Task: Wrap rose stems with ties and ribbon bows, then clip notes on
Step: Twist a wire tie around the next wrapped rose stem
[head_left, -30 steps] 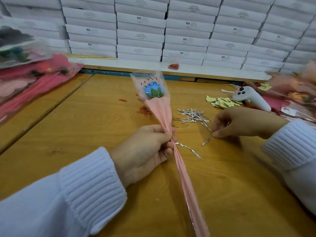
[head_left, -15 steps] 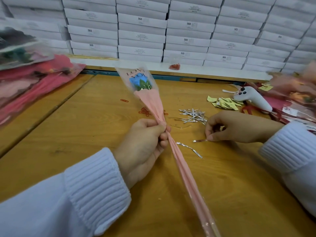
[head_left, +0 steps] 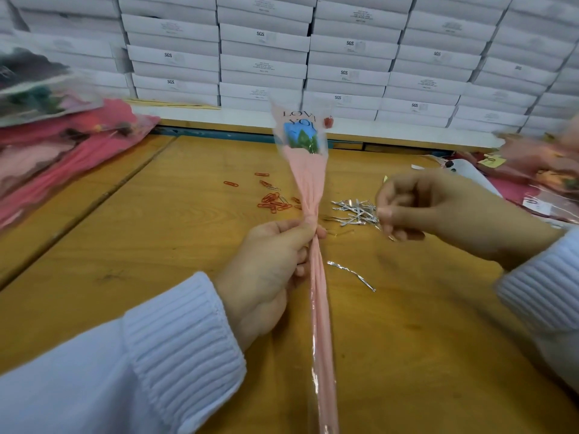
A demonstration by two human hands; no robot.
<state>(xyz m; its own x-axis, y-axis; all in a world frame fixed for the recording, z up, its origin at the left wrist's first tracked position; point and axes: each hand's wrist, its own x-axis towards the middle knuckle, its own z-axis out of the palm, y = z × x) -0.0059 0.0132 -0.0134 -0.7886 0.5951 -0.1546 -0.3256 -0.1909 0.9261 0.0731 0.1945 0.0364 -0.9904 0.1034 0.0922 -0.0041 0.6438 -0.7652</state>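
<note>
Since wrapped rose (head_left: pixel 302 170) seems light and crinkly, left hand (head_left: pixel 269 270) grips its gathered neck; right hand (head_left: pixel 438 211), 3 o'clock, apparently pinches a bendy twist tie (head_left: pixel 389 237).

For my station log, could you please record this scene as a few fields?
left grip: holds the rose at its gathered neck
right grip: pinches what looks like a tie, beside the tie pile
loose tie: on the table, right of the stem
clips: scattered left of the rose
behind: stacked white boxes
</note>
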